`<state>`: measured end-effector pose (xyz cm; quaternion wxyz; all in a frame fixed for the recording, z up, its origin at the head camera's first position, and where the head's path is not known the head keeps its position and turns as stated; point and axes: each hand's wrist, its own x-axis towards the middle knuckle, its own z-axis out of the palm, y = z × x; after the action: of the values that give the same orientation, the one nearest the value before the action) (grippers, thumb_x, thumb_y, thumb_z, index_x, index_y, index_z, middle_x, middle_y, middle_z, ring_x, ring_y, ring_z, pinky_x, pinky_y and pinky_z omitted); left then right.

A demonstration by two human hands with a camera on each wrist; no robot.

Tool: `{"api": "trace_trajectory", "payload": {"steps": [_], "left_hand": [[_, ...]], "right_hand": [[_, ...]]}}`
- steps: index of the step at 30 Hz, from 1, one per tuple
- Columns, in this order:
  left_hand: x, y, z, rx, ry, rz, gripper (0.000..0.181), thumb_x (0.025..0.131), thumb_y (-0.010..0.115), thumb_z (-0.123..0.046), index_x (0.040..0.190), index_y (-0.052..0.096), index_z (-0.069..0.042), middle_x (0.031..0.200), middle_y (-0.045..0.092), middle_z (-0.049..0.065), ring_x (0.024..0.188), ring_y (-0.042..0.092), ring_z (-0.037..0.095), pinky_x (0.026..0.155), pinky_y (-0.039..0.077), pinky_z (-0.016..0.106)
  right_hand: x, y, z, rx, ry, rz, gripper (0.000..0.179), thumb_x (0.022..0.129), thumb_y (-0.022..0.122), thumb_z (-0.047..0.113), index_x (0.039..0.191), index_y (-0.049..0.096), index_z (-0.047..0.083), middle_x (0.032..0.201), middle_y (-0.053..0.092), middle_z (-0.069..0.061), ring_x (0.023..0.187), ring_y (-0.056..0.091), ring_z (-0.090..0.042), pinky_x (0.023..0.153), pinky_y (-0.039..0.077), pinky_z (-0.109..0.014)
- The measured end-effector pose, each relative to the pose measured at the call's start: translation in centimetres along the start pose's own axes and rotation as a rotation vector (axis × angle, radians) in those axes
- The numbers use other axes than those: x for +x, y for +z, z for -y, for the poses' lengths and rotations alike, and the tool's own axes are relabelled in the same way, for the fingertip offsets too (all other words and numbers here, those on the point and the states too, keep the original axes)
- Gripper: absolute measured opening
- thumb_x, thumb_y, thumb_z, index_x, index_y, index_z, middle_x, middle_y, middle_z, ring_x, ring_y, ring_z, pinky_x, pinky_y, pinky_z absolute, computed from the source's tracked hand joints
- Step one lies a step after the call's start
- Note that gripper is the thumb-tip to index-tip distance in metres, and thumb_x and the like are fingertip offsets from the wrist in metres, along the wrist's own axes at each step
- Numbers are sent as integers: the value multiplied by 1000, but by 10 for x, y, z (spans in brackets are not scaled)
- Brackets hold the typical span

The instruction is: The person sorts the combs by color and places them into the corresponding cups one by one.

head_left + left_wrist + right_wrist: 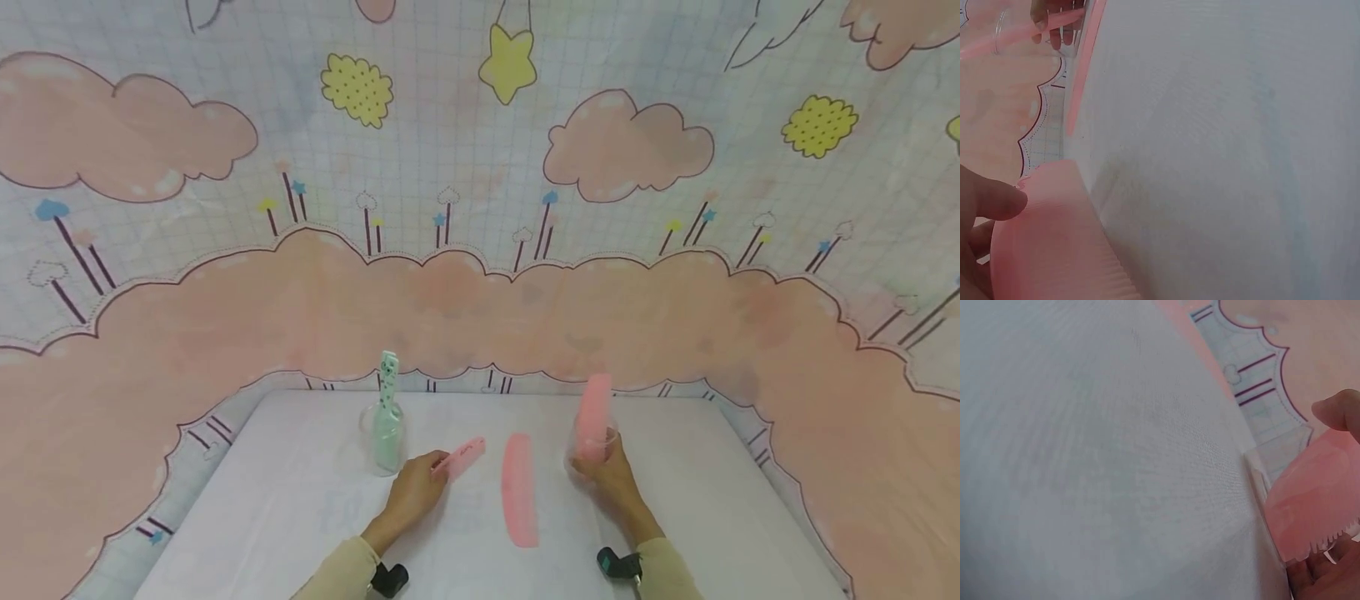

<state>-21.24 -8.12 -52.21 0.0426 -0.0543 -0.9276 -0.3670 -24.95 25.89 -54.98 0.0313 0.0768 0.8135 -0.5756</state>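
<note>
Flat comb, head view: pink, lies on the white tabletop [300,525] between the hands; neither touches the flat comb [517,492]. Landmark for the rest.
Left hand, head view: left of the flat comb; the left hand [417,485] pinches one end of the held comb [467,454], fingers nearly closed.
Held comb, head view: pink, slants from the hand toward the flat comb's far end, apart from it.
Right hand, head view: right of the flat comb; the right hand [611,477] appears curled round the right cup [572,446].
Right cup, head view: clear, right of the flat comb's far half; contains the standing comb [596,404], pink, top well above the rim.
Left cup, head view: clear, left of the flat comb, beyond the left hand; the left cup [367,422] contains the green piece [387,433], speckled handle up. Comb or brush, cannot tell.
Step in hand: looks like right hand steadies cup, left hand takes up a comb.
Next move: likely calls for a firm pinch, a lift past the flat comb, right cup kept upright.
Held comb, left wrist view: thumb on one face, fingers behind, teeth toward tabletop; contact unclear.
Standing comb, right wrist view: between thumb and fingers, which are parted by its width; cup wall barely visible.
</note>
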Motion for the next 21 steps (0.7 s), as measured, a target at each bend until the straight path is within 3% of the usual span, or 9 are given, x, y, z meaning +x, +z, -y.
{"api": "trace_trajectory", "payload": {"steps": [8,13,21], "left_hand": [[2,-5,-6,-106,16,-47,16,88,65,-8,103,70,-8,90,72,5,73,60,10,61,48,21],[2,-11,-15,-211,8,-101,10,90,67,-12,99,67,-11,86,70,1,77,61,10,64,49,20],[6,-24,-32,-305,45,-152,8,89,69,-11,96,65,-12,87,71,1,82,65,14,68,51,21]], "right_hand": [[1,1,2,9,4,2,91,81,78,24,149,20,11,151,37,-18,132,43,-37,110,38,-57],[0,2,2,23,1,-3,89,81,77,22,149,21,11,149,38,-18,131,43,-36,110,37,-56],[0,1,3,25,28,5,92,80,78,26,150,19,13,152,35,-17,132,41,-36,111,36,-57]]}}
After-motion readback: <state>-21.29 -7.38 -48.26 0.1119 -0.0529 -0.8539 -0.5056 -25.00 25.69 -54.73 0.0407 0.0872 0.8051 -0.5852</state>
